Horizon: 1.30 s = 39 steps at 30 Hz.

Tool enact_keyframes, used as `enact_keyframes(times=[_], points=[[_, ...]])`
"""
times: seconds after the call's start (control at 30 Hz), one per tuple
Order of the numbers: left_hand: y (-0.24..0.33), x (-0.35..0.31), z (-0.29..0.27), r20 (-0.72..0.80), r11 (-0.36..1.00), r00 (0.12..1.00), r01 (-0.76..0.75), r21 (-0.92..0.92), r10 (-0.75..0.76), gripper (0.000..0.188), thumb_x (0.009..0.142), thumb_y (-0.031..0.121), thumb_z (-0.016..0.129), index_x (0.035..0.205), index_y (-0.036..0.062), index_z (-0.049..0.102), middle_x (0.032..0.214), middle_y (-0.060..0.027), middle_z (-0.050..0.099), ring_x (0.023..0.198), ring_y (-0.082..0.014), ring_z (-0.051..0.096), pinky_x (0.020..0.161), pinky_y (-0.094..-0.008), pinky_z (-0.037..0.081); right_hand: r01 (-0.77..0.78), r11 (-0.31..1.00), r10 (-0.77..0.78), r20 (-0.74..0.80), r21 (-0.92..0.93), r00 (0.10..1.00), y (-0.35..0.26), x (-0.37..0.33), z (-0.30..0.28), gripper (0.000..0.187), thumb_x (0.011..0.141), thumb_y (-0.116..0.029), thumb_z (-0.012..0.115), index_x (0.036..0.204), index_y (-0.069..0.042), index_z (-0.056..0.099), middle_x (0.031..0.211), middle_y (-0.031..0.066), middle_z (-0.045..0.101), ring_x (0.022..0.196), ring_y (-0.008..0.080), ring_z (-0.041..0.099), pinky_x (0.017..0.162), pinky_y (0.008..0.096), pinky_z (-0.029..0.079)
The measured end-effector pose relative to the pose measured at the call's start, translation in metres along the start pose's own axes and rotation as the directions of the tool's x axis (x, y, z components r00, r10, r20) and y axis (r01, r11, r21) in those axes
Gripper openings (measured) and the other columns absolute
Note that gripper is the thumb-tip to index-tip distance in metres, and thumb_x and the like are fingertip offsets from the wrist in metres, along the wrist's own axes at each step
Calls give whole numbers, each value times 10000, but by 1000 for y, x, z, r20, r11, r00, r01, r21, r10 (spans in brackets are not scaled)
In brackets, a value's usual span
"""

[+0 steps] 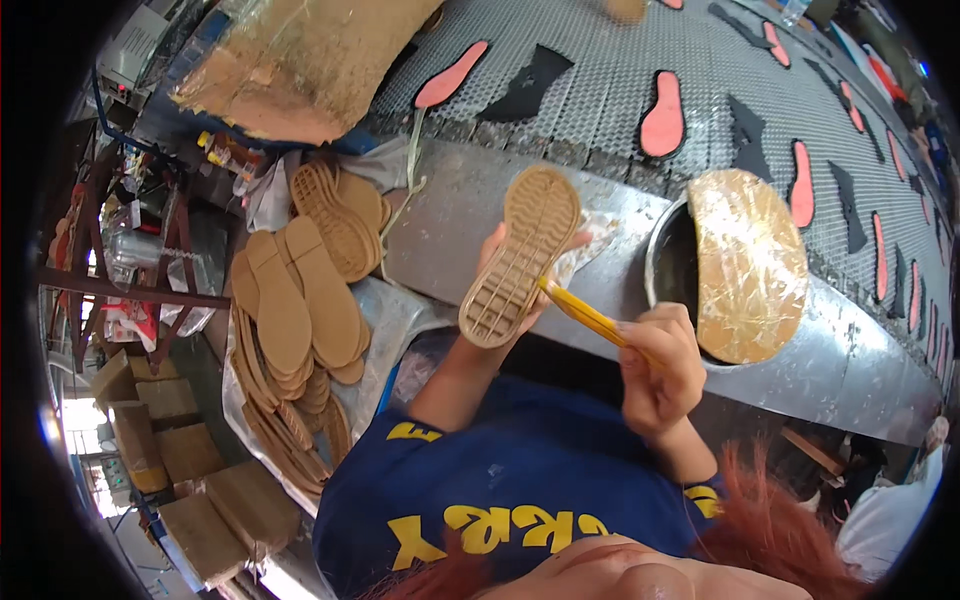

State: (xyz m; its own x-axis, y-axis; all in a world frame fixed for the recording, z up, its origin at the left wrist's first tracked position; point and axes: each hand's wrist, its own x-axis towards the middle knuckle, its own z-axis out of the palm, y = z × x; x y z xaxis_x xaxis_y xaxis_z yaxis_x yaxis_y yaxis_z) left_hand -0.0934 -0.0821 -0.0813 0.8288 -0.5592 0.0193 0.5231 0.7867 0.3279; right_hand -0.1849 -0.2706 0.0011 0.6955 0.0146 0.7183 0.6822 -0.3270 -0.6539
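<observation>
My left hand (492,245) grips a tan shoe sole (520,255) from behind and holds it up, with the grooved tread facing the camera. The sole hides most of that hand's palm and fingers. In my right hand (662,368) is a slim yellow-handled brush (590,315), pinched between closed fingers. Its tip meets the right edge of the sole near the middle; the bristles are hidden, and I cannot tell whether they touch the far face. Close to the right hand stands a round metal pot (655,250), partly covered by a tan board (750,265) wrapped in shiny film.
Stacked tan soles (285,300) lie on plastic at the left. Beyond the metal ledge (440,220) runs a mesh conveyor (600,70) carrying pink insoles (663,115) and black pieces (528,85). A worn brown board (300,65) sits far left; cardboard boxes (215,520) stand lower left.
</observation>
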Motion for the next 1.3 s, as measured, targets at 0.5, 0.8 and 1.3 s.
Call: enact_keyframes(times=[0.5, 0.8, 1.3], points=[[130, 213, 58, -330, 881, 849, -283, 378, 414, 472, 978, 379, 420, 1287, 24, 449, 1106, -198, 589, 994, -288, 605, 832, -432, 527, -273, 917, 379, -423, 290, 823, 8, -35, -56, 171, 921, -45, 571, 1084, 8, 578, 1028, 94, 598, 928, 151, 577, 844, 270, 452], [52, 38, 24, 37, -13, 784, -37, 999, 620, 480, 845, 285, 619, 1231, 36, 481, 1211, -180, 517, 1127, -333, 513, 964, -466, 397, -308, 923, 384, -539, 229, 750, 29, -47, -73, 186, 949, -74, 535, 1108, 17, 567, 1062, 98, 587, 865, 135, 553, 733, 259, 448], [113, -129, -10, -4, -430, 439, 877, -214, 898, 639, 802, 274, 633, 1383, 105, 428, 1389, -325, 361, 1321, -445, 295, 1096, -552, 182, -364, 905, 300, -276, -220, 913, 54, -52, -70, 179, 957, -10, 496, 1112, 59, 552, 1046, 120, 567, 987, 197, 561, 898, 295, 445]])
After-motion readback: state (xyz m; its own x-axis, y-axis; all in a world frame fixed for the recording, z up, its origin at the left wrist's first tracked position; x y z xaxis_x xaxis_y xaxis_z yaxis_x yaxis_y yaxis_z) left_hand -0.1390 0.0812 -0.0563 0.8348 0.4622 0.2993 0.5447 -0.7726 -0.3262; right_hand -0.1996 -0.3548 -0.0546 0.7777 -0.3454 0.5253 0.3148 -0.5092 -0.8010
